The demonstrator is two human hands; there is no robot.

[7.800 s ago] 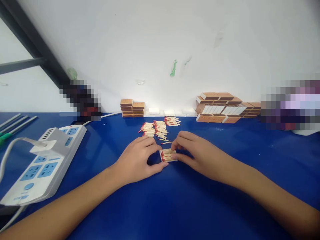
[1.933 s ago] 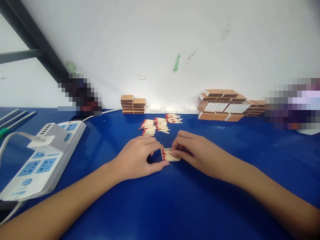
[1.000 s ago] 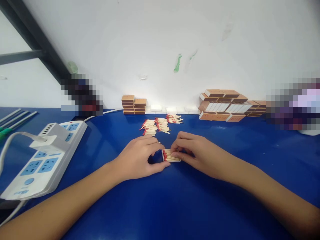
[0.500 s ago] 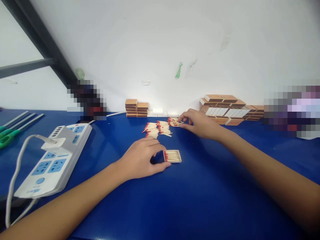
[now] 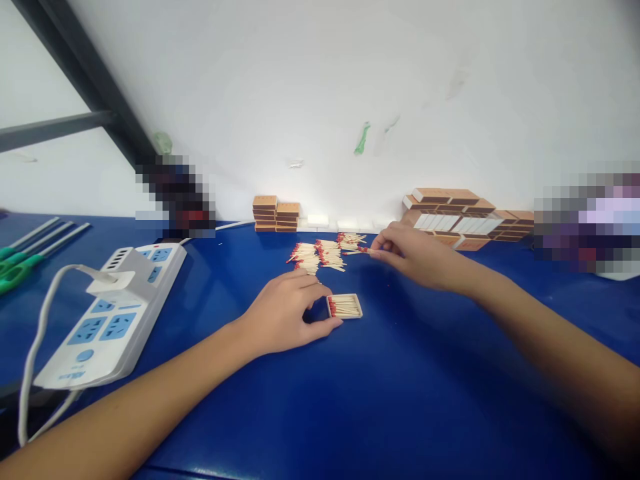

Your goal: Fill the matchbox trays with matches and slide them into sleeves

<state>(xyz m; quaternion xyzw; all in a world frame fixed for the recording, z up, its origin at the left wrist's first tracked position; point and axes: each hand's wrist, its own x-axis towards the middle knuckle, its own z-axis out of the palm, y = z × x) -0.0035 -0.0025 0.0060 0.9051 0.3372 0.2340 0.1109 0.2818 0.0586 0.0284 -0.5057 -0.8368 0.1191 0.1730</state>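
My left hand [image 5: 287, 310] rests on the table with thumb and fingers closed about the left end of a small white matchbox tray [image 5: 356, 315]. Red-tipped matches [image 5: 345, 306] lie side by side in the tray, heads to the left. Farther off, my right hand [image 5: 413, 253] pinches a few matches between thumb and fingertips, their red heads poking out to the left. Loose heaps of matches [image 5: 329, 255] spread on the table just left of that hand, behind the tray.
Stacked matchboxes [image 5: 276, 215] stand against the wall, with a larger stack of matchboxes [image 5: 450, 207] behind my right hand. White trays [image 5: 318, 221] line the wall between them. At left are a power strip [image 5: 113, 320] with a white cable and green-handled tools [image 5: 37, 247].
My right hand has drawn back slightly right and towards me from the match heap, with matches now between its fingertips. My left hand stays at the tray.
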